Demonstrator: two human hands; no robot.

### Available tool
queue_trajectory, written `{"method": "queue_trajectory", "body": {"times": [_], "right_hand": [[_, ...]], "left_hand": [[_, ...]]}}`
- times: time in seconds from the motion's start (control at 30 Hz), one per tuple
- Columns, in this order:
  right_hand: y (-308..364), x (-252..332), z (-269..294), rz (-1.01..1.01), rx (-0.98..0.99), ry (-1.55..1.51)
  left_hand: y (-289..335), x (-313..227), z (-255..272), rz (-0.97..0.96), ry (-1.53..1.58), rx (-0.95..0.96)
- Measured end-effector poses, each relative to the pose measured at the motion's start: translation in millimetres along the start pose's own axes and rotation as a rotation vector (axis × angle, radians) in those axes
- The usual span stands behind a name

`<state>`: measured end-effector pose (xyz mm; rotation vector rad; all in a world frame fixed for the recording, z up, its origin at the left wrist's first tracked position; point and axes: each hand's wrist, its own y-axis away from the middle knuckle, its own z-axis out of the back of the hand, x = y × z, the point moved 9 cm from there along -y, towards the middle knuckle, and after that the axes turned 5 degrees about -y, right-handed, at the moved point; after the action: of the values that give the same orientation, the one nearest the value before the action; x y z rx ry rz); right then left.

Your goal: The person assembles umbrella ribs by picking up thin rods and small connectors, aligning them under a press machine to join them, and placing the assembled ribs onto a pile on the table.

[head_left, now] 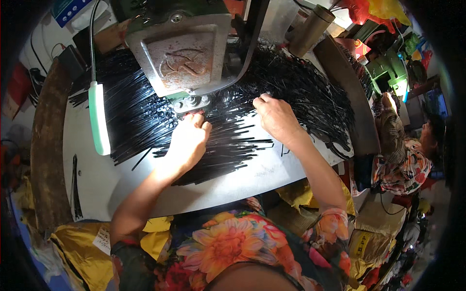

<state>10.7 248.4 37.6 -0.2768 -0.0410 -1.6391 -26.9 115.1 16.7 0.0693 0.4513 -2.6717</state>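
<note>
My left hand (189, 140) is closed, its fingertips right under the metal tool head (191, 103) of a bench press (182, 56) with a rust-stained cover plate. What the fingertips pinch, if anything, is hidden there. To the right, my right hand (275, 116) is closed with thumb and fingers together, at the near edge of a tangled heap of thin black strips (310, 92). Anything between those fingers is too small to make out. More black strips (141, 116) spread to the left of the press, and another layer (228, 155) lies between my forearms.
A lit lamp (99, 119) on a bent neck stands at the left. Curved brown boards (51, 145) edge the pale worktable (194, 201). A metal flask (310, 30) leans at the back right. At far right, another person (403, 160) sits by a green machine (388, 72).
</note>
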Motion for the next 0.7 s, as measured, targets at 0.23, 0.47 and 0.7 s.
{"method": "queue_trajectory", "body": {"times": [0.23, 0.47, 0.7], "right_hand": [[-1.5, -9.6, -1.7, -0.035, -0.002, -0.244], [-10.0, 4.5, -23.1, -0.237, 0.244, -0.681], [-20.4, 40.4, -53.6, -0.249, 0.375, -1.263]], "left_hand": [[2.6, 24.9, 4.8, 0.245, 0.497, 0.046], [9.1, 31.1, 20.5, 0.258, 0.596, 0.104], [23.1, 75.8, 19.2, 0.527, 0.905, -0.113]]}}
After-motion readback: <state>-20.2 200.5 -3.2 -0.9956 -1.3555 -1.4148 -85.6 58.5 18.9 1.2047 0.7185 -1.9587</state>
